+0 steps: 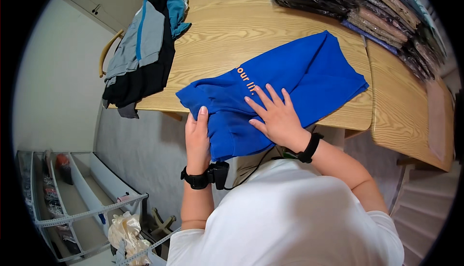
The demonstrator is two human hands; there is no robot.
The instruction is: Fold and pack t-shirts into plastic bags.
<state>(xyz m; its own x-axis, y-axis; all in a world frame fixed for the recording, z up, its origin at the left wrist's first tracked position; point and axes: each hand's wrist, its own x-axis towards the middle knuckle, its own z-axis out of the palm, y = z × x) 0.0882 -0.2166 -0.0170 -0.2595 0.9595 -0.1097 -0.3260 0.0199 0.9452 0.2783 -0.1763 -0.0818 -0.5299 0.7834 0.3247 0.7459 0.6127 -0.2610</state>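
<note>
A blue sweatshirt [290, 80] with orange lettering is lying partly folded across the near edge of the wooden tabletop [232, 29], its lower portion hanging over the edge toward the person. The right hand [275, 116] is lying flat on the cloth with fingers spread, pressing it down just below the lettering. The left hand [197, 138] is gripping the hanging edge to the left of the sweatshirt's middle, thumb on top and the fingers tucked behind the fabric, so I cannot see exactly how they are closing.

The garment looks soft, limp and fairly thick, light enough for one hand, and it is creasing wherever it is bent. It should slide easily on the smooth wood, so pinning it with a flat palm while pinching a hem or folded edge seems the sensible hold.

Left of the sweatshirt, a heap of grey, black and teal clothes [142, 48] is draping off the tabletop's corner. Beyond it, to the right, bagged garments [357, 5] are lying stacked in rows.
</note>
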